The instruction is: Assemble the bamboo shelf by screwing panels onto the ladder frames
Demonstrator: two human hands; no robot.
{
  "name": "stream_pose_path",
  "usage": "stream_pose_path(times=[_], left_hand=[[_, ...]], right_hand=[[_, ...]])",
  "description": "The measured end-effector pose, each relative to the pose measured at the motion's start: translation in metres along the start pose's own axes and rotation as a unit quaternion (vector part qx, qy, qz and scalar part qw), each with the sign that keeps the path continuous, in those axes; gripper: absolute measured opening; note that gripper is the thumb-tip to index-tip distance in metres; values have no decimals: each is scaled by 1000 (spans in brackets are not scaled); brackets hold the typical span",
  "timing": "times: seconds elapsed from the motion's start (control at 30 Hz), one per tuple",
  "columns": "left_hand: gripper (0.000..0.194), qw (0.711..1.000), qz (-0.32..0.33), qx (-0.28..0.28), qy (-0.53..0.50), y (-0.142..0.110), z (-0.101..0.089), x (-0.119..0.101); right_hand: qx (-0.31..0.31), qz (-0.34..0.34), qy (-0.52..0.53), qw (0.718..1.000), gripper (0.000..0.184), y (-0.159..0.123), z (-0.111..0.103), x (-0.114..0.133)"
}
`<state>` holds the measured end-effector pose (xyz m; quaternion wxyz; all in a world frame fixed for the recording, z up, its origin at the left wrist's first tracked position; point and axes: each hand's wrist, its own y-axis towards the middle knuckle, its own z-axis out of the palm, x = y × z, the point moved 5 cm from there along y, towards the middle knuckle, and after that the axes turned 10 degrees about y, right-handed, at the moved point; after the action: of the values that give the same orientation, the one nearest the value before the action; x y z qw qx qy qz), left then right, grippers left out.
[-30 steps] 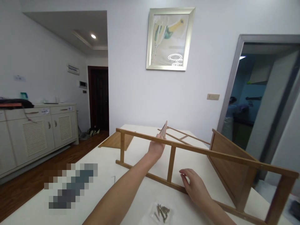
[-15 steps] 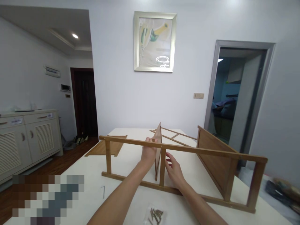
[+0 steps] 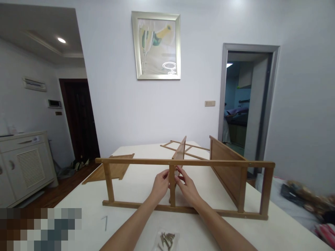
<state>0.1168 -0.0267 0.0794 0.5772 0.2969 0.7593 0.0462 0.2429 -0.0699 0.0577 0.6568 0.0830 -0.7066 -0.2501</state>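
Note:
A wooden ladder-like frame (image 3: 131,161) stands on edge across the white table (image 3: 131,223). Behind its middle post a wooden panel (image 3: 180,151) stands upright, running away from me. My left hand (image 3: 160,185) grips the near edge of that panel just left of the post. On the other side of the post my right hand (image 3: 186,186) pinches the same edge with its fingers. A second wooden panel (image 3: 227,164) stands attached at the frame's right end.
A bag of screws (image 3: 165,241) lies at the table's near edge, a small hex key (image 3: 105,223) to its left. Another frame (image 3: 193,148) and a flat panel (image 3: 110,170) lie farther back. Left: a white cabinet (image 3: 23,164). Right: an open doorway (image 3: 240,104).
My view has swung right. The frame has turned to face me squarely. My right hand rose from the lower rail to the panel's edge, and my left hand slid down it toward the middle post.

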Motion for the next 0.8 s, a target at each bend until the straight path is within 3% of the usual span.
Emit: stream_pose_path(times=[0.13,0.27,0.57,0.8], left_hand=[[48,996,-44,55,-45,-17,3,16],[50,993,-65,59,-73,-25,3,20],[55,978,-56,-6,-199,-38,-1,8],[49,990,-40,-61,-118,-50,1,13]], right_hand=[[1,-13,27,1000,56,-2,-2,2],[21,-9,38,999,51,-6,4,4],[22,-8,80,997,45,-21,16,11],[-3,-16,43,999,41,-30,22,24]])
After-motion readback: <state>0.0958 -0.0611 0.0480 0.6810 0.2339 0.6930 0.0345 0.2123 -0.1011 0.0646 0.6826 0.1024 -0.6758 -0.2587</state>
